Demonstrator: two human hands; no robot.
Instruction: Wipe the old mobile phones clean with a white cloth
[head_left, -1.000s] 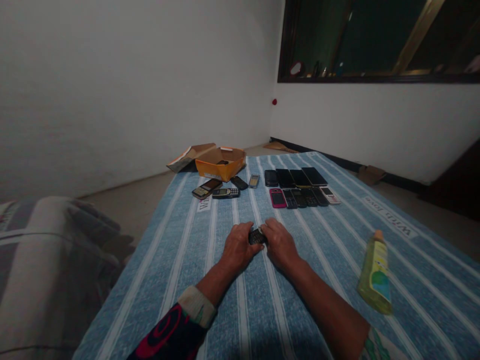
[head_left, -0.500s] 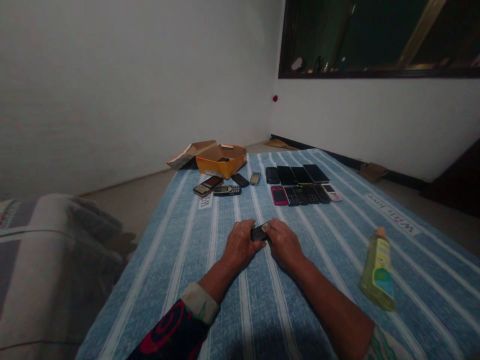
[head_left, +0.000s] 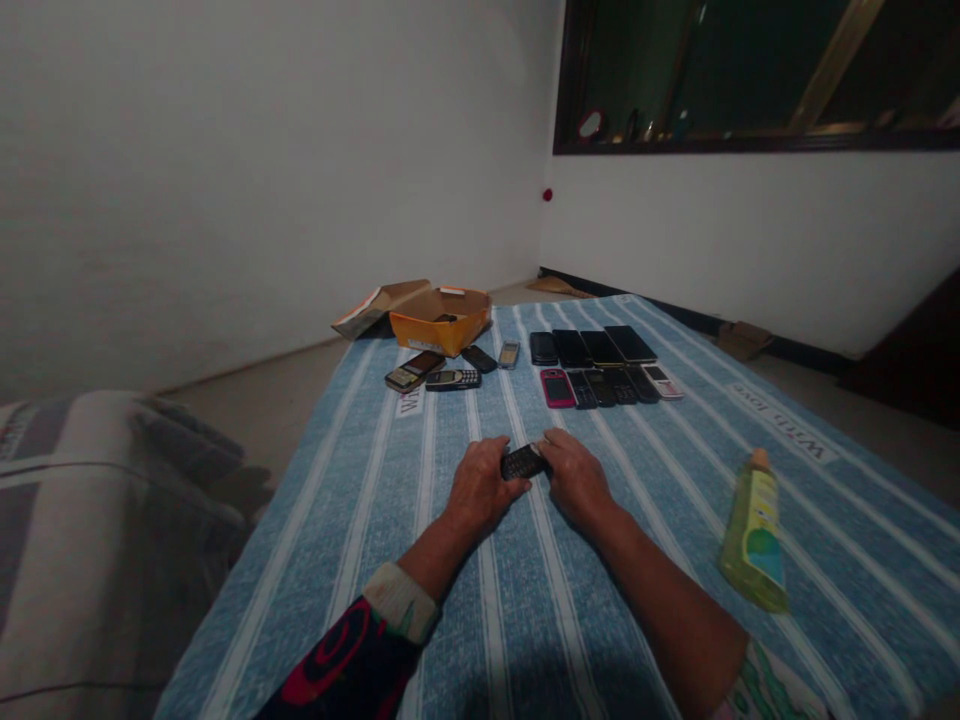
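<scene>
Dark phone [head_left: 523, 462] sat between the two hands. Left hand [head_left: 478, 486]: fingers closed on one end, likely to steady it. Right hand [head_left: 577, 480]: fingers narrowed at the other, grip unclear. More phones [head_left: 602, 348] lay in rows, probably to keep each visible. Striped cloth [head_left: 337, 560] beneath; pale wall [head_left: 262, 150], dark window [head_left: 750, 80] beyond.

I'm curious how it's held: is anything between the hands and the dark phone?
Nothing visible separates the left hand from the dark phone. At the right hand, a small pale patch shows by the phone's end; I can't tell whether it lies between.
</scene>
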